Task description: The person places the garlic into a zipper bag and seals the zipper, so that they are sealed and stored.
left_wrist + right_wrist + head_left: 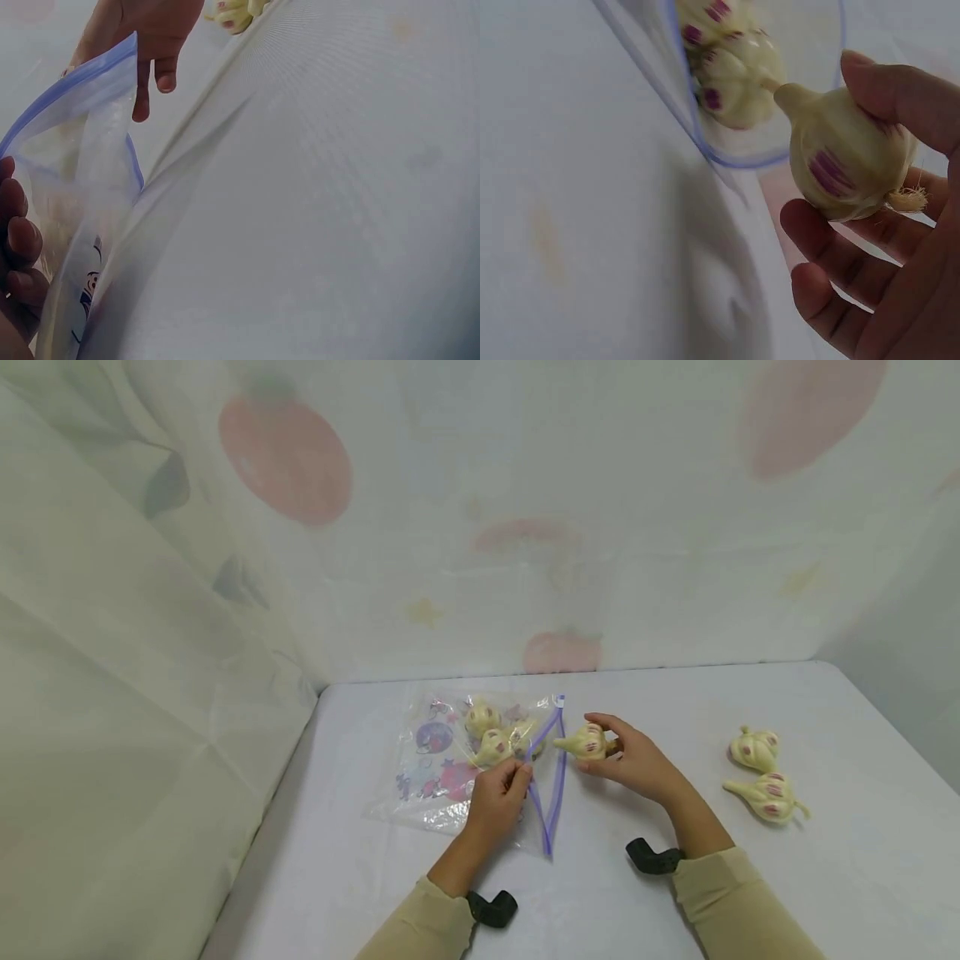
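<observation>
A clear zip bag with a purple rim lies on the table in the head view, several garlic bulbs inside it. My left hand pinches the bag's near layer at its mouth, which stands apart in the right wrist view. Between thumb and fingers, my right hand holds a garlic bulb, its stem pointing at the bag's mouth. In the head view that bulb is just right of the purple rim, outside the bag, with my right hand around its root end.
Two more garlic bulbs, one behind the other, lie on the white table at the right. A patterned curtain hangs along the table's back edge, and pale cloth hangs at the left.
</observation>
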`<action>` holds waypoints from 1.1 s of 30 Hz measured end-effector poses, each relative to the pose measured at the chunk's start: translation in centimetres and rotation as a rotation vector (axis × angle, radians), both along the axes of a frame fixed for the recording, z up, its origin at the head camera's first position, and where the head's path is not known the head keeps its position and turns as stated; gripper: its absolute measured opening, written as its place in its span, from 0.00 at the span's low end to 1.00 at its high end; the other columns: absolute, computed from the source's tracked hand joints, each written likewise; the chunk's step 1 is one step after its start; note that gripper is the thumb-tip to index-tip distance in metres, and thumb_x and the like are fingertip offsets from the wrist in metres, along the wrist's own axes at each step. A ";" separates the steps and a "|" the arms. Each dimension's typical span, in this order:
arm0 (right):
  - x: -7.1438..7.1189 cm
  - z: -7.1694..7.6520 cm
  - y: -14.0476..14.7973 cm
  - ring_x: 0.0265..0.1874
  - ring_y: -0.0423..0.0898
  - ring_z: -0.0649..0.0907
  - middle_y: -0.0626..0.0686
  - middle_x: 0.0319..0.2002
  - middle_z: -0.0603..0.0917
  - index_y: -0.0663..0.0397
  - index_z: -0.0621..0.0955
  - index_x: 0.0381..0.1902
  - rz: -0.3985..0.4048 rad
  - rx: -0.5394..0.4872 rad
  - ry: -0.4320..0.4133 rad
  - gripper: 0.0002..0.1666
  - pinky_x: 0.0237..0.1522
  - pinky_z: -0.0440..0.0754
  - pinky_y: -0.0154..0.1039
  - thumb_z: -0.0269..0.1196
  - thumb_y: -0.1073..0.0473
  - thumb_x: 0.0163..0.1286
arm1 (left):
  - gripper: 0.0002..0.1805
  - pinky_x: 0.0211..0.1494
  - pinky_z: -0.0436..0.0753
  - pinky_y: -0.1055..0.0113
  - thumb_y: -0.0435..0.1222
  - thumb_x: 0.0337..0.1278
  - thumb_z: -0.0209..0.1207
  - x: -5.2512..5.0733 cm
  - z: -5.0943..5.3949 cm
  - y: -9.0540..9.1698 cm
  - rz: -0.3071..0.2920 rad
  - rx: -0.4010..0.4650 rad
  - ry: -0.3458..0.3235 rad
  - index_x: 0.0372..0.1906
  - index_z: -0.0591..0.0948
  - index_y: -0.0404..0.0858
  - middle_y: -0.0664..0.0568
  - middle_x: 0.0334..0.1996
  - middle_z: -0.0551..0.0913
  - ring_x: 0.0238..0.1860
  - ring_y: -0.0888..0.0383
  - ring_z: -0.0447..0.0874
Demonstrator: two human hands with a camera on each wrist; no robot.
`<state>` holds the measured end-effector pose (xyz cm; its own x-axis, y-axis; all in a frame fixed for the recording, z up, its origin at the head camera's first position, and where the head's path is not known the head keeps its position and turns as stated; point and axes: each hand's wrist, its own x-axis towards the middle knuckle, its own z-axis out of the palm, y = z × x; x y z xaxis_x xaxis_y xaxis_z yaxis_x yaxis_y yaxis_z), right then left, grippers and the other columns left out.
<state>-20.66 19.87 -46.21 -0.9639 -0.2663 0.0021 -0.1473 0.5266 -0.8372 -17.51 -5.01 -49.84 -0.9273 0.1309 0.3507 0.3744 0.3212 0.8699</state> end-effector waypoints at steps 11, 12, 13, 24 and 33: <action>0.5 -2.2 -4.0 0.38 0.46 0.79 0.59 0.59 0.77 0.54 0.69 0.69 0.066 0.029 0.065 0.50 0.41 0.79 0.41 0.78 0.49 0.50 | 0.15 0.16 0.67 0.73 0.37 0.70 0.56 0.1 0.4 0.2 -0.004 -0.001 0.019 0.24 0.78 0.41 0.57 0.14 0.72 0.14 0.68 0.67; 0.5 -2.5 -4.2 0.40 0.46 0.79 0.60 0.59 0.77 0.55 0.69 0.68 0.071 0.042 0.086 0.50 0.43 0.79 0.42 0.78 0.49 0.50 | 0.15 0.16 0.68 0.72 0.38 0.70 0.56 0.1 0.4 0.2 -0.009 -0.006 0.019 0.24 0.78 0.40 0.57 0.14 0.72 0.14 0.67 0.67; 0.5 -2.7 -4.4 0.42 0.47 0.80 0.61 0.60 0.76 0.57 0.70 0.68 0.077 0.052 0.107 0.50 0.45 0.79 0.43 0.78 0.50 0.50 | 0.15 0.16 0.68 0.72 0.39 0.70 0.56 -0.1 -0.1 0.1 -0.015 -0.012 0.026 0.24 0.78 0.41 0.58 0.14 0.72 0.14 0.67 0.67; 0.9 -2.6 -5.0 0.37 0.44 0.78 0.61 0.54 0.78 0.59 0.69 0.69 0.098 0.041 0.120 0.45 0.40 0.78 0.37 0.74 0.53 0.55 | 0.07 0.19 0.68 0.74 0.28 0.57 0.57 -0.2 -0.2 0.2 0.003 -0.019 0.058 0.26 0.80 0.40 0.57 0.16 0.74 0.17 0.69 0.67; 1.1 -2.1 -5.7 0.42 0.50 0.85 0.59 0.53 0.78 0.56 0.75 0.63 -0.021 -0.031 0.076 0.35 0.40 0.83 0.38 0.73 0.55 0.59 | 0.05 0.21 0.66 0.76 0.26 0.53 0.60 -0.2 -0.2 0.4 0.008 -0.002 0.056 0.26 0.80 0.36 0.53 0.17 0.75 0.18 0.69 0.66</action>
<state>-19.52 14.16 -48.26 -0.9661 -0.2443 0.0838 -0.2003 0.5041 -0.8401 -17.71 -4.59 -50.04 -0.9072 0.1248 0.4019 0.4200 0.3259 0.8470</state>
